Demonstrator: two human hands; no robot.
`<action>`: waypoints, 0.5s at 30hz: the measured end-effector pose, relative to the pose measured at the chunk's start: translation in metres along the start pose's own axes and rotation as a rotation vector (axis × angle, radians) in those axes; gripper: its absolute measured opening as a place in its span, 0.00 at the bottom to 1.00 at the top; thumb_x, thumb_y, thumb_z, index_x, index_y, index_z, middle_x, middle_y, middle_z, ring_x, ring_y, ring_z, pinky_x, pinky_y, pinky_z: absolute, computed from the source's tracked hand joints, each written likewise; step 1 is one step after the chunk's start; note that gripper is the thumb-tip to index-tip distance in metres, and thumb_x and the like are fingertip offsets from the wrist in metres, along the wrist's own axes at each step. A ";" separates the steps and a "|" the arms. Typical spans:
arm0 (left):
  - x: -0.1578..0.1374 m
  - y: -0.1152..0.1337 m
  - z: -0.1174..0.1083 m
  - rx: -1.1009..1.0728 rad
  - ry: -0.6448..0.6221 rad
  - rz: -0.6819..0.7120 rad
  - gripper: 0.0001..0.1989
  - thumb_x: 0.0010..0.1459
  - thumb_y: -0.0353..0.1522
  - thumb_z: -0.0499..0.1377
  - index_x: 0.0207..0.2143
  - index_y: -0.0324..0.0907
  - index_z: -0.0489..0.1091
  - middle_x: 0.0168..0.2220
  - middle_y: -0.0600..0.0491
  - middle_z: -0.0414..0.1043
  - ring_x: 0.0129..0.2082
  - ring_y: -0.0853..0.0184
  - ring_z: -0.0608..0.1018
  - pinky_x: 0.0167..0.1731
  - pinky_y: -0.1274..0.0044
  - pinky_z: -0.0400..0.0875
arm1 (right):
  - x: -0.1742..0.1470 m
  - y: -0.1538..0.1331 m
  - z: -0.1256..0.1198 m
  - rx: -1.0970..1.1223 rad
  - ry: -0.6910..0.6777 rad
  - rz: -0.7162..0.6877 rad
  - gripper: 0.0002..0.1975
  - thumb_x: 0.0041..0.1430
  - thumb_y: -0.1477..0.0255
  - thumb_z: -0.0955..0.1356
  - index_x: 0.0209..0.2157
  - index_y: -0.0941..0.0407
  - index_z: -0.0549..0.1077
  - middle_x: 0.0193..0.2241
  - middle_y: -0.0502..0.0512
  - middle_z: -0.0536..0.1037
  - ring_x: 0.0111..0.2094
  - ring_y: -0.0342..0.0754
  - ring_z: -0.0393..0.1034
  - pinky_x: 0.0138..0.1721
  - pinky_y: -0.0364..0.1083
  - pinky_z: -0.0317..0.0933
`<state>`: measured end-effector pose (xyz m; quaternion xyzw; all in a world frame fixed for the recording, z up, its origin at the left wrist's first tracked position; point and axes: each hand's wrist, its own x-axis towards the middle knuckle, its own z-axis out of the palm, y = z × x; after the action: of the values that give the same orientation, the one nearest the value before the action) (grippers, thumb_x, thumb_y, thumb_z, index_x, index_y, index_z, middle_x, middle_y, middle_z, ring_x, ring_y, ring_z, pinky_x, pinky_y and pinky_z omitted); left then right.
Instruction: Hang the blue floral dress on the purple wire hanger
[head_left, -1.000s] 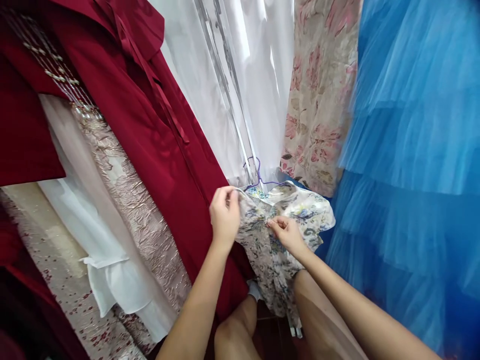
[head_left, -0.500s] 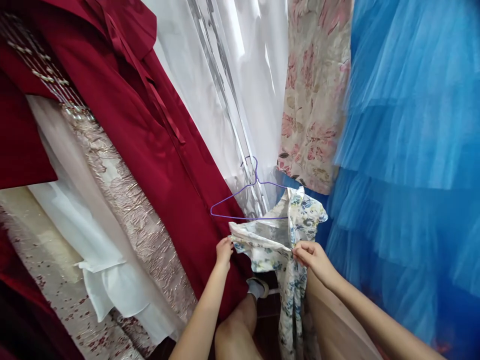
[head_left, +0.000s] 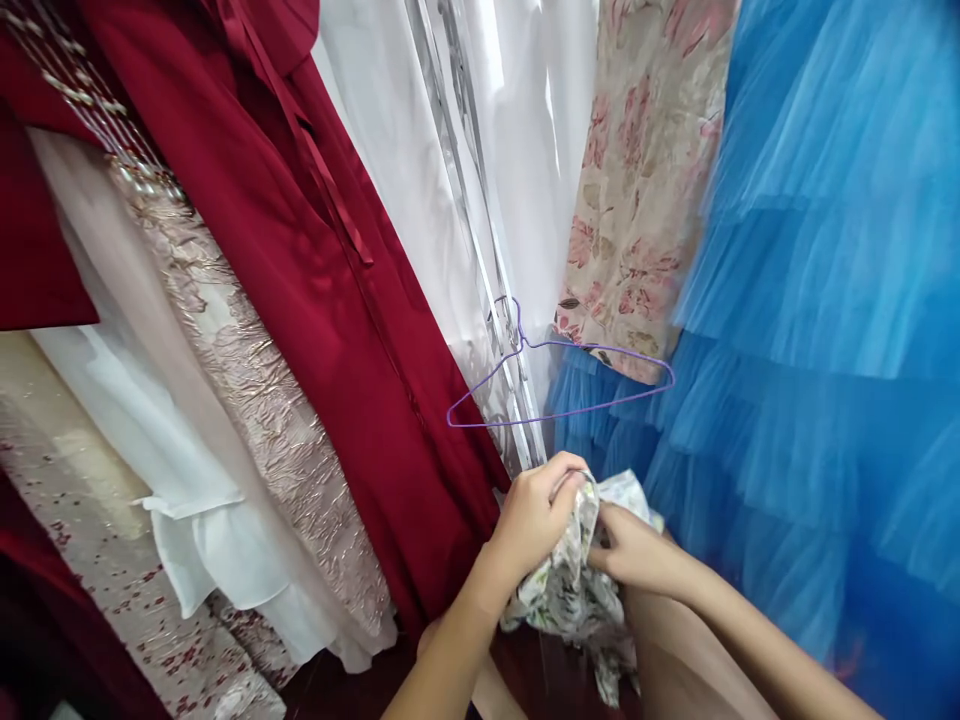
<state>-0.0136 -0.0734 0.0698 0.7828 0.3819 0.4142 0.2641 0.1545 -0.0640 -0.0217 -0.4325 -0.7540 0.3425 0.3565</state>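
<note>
A white garment with a blue and green floral print [head_left: 577, 590] hangs bunched below my two hands. My left hand [head_left: 536, 505] is closed on its upper edge, fingers curled over the cloth. Close by on the right, my right hand [head_left: 630, 545] grips the same garment, its fingertips partly hidden in the folds. Just above the hands, a purple wire hanger [head_left: 559, 412] hangs bare by its hook from a metal rail, apart from the garment.
Dark red gowns [head_left: 322, 330] and pale embroidered dresses [head_left: 247, 360] hang at the left. A white curtain-like cloth [head_left: 390, 120] and metal uprights [head_left: 487, 220] stand behind. To the right hang a pink floral dress [head_left: 630, 200] and a tiered blue tulle dress [head_left: 817, 280].
The floral garment has come off the purple hanger and moved down. My left hand has moved right, close to my right hand, and the cloth is now gathered between them.
</note>
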 end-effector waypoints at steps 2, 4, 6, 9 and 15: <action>0.001 0.007 0.007 0.045 -0.013 0.016 0.10 0.66 0.33 0.50 0.40 0.45 0.71 0.35 0.54 0.73 0.37 0.66 0.74 0.39 0.77 0.64 | -0.009 -0.016 0.001 0.067 -0.063 0.034 0.04 0.49 0.74 0.68 0.30 0.56 0.73 0.26 0.51 0.76 0.29 0.48 0.66 0.31 0.45 0.58; 0.002 0.003 0.012 0.026 -0.004 -0.026 0.10 0.66 0.35 0.51 0.40 0.45 0.71 0.34 0.54 0.73 0.35 0.66 0.74 0.38 0.77 0.64 | -0.016 -0.027 -0.001 0.173 -0.094 0.138 0.01 0.48 0.74 0.69 0.26 0.56 0.73 0.23 0.50 0.74 0.26 0.47 0.64 0.29 0.44 0.57; 0.002 -0.006 0.014 -0.088 -0.021 -0.112 0.10 0.66 0.38 0.52 0.42 0.45 0.70 0.31 0.55 0.71 0.31 0.68 0.72 0.33 0.78 0.64 | -0.018 -0.035 -0.005 0.404 -0.151 0.217 0.03 0.48 0.73 0.70 0.27 0.57 0.73 0.25 0.50 0.75 0.28 0.47 0.66 0.30 0.44 0.59; -0.007 -0.026 0.015 -0.388 -0.204 -0.237 0.15 0.64 0.43 0.54 0.48 0.44 0.66 0.32 0.56 0.68 0.30 0.70 0.71 0.32 0.79 0.64 | -0.014 -0.041 -0.019 0.750 -0.215 0.242 0.08 0.51 0.69 0.70 0.32 0.59 0.74 0.29 0.52 0.77 0.34 0.50 0.70 0.38 0.46 0.62; -0.062 -0.055 0.031 -0.786 -0.672 -0.459 0.28 0.51 0.45 0.67 0.49 0.40 0.67 0.35 0.50 0.71 0.33 0.65 0.76 0.40 0.71 0.69 | 0.006 -0.038 -0.064 0.957 0.075 0.448 0.13 0.44 0.66 0.74 0.30 0.56 0.71 0.23 0.50 0.76 0.26 0.48 0.71 0.30 0.46 0.65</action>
<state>-0.0310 -0.0960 -0.0146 0.6113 0.2542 0.1851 0.7262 0.1897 -0.0604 0.0438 -0.3839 -0.3893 0.7003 0.4589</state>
